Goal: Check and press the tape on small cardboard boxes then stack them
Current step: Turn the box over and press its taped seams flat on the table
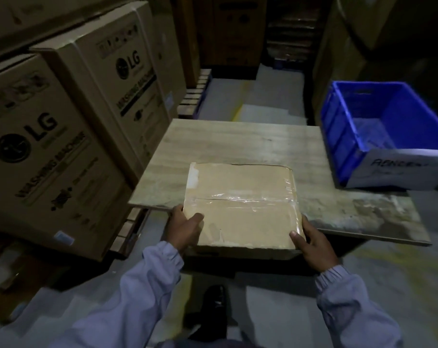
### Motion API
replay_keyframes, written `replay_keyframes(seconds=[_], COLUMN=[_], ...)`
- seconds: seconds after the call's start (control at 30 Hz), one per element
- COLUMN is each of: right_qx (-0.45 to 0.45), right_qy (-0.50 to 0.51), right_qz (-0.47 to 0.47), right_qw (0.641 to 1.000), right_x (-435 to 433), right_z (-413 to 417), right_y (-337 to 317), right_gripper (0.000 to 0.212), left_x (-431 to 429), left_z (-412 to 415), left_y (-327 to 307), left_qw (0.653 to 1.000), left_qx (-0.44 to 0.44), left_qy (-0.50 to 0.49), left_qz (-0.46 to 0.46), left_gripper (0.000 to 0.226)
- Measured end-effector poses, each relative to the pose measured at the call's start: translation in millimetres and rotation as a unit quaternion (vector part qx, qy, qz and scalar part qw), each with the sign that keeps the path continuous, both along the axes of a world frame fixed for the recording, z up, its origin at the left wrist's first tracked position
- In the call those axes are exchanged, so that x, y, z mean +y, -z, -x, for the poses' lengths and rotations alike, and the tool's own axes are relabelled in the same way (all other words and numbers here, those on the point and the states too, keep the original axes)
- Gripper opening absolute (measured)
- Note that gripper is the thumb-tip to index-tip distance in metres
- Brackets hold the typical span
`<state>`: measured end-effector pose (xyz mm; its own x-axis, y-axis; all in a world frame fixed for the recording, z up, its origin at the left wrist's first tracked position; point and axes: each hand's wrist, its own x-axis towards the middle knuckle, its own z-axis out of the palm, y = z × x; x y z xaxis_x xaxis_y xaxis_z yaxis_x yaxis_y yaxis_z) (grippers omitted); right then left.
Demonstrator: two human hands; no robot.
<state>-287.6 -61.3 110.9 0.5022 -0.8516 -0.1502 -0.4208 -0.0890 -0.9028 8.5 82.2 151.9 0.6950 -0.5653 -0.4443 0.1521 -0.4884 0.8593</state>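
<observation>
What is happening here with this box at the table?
A person grips a flat cardboard box by its two near corners with the left hand and the right hand, thumbs on top. The box juts past the near edge of the wooden table. Across its top runs clear tape. A blue crate stands at the table's right; large washing-machine cartons are stacked at the left.

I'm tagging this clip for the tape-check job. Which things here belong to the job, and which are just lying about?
Job in hand:
cardboard box
clear tape across its top
left hand and right hand, gripping its near corners
wooden tabletop beneath it

Just lying about:
blue crate
washing-machine cartons
</observation>
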Motion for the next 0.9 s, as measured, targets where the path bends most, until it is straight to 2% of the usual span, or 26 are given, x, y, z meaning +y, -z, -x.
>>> replay_keyframes(seconds=[0.1, 0.2, 0.23, 0.4, 0.53, 0.67, 0.73, 0.83, 0.9], right_qx=[-0.006, 0.007, 0.012, 0.040, 0.049, 0.071, 0.074, 0.075, 0.074], right_qy=[0.014, 0.026, 0.029, 0.058, 0.075, 0.074, 0.079, 0.071, 0.065], right_qz=[-0.011, -0.001, 0.003, 0.008, 0.003, -0.005, -0.008, -0.019, -0.024], right_qw=[1.000, 1.000, 1.000, 0.997, 0.996, 0.995, 0.994, 0.994, 0.995], right_x=[-18, -38, -46, -73, -93, -120, -136, -162, -179], right_z=[-14, -34, -41, -67, -76, -78, -78, -79, -79], right_y=[-4, -6, -7, -11, -8, -4, -1, 4, 6], right_gripper=[0.052, 0.064, 0.062, 0.065, 0.067, 0.077, 0.073, 0.056, 0.054], left_x=[-31, -59, -69, -105, -133, -160, -175, -199, -215], left_z=[-14, -30, -37, -62, -77, -83, -85, -86, -85], left_y=[6, 6, 8, 10, 17, 24, 27, 30, 31], left_qw=[1.000, 1.000, 1.000, 0.999, 0.999, 0.998, 0.998, 0.997, 0.997], left_qx=[0.013, 0.010, 0.012, -0.014, -0.017, -0.004, -0.010, -0.017, -0.019], left_qy=[-0.004, -0.004, -0.002, 0.029, 0.048, 0.052, 0.064, 0.069, 0.072], left_qz=[0.012, 0.013, 0.014, -0.004, -0.010, -0.016, -0.019, -0.021, -0.021], left_gripper=[0.070, 0.069, 0.068, 0.056, 0.070, 0.070, 0.066, 0.044, 0.044])
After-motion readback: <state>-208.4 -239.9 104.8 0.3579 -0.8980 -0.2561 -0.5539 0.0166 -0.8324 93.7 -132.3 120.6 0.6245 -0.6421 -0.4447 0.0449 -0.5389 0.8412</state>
